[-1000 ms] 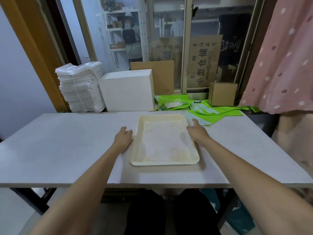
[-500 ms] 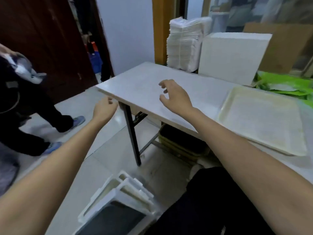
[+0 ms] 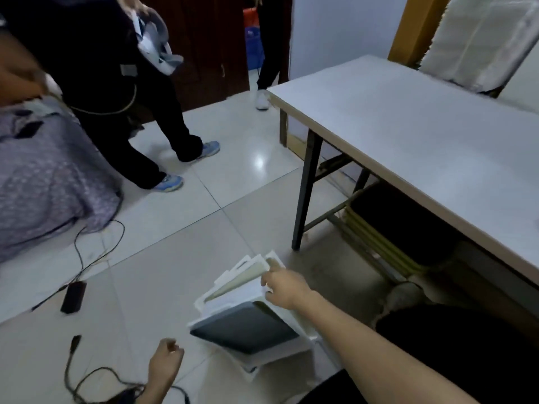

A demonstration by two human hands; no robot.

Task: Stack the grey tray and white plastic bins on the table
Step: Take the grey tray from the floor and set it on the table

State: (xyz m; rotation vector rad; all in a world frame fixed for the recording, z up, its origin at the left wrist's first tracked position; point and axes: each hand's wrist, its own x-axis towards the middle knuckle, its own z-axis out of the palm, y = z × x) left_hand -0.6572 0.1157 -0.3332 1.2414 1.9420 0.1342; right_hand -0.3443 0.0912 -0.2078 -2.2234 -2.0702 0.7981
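Several white plastic bins [image 3: 233, 284] lean together on the floor tiles, left of the table [image 3: 423, 135]. A dark grey tray [image 3: 245, 328] leans against their front. My right hand [image 3: 284, 287] reaches down to the upper rims of the bins, and its fingertips touch the rear ones. Whether it grips a rim is unclear. My left hand [image 3: 164, 364] hovers low over the floor, left of the grey tray, fingers curled with nothing in them. The part of the table top in view is bare.
A person in black trousers and blue shoes [image 3: 163, 141] stands close on the left, another stands by the doorway [image 3: 268, 53]. Cables [image 3: 87, 258] and a black adapter [image 3: 73, 295] lie on the floor. A purple-covered bed [image 3: 43, 182] is far left. Flat trays [image 3: 393, 228] are stacked under the table.
Both hands have let go of the cream tray on the table. The view has swung left and down to the floor. My right hand has dropped to the bins.
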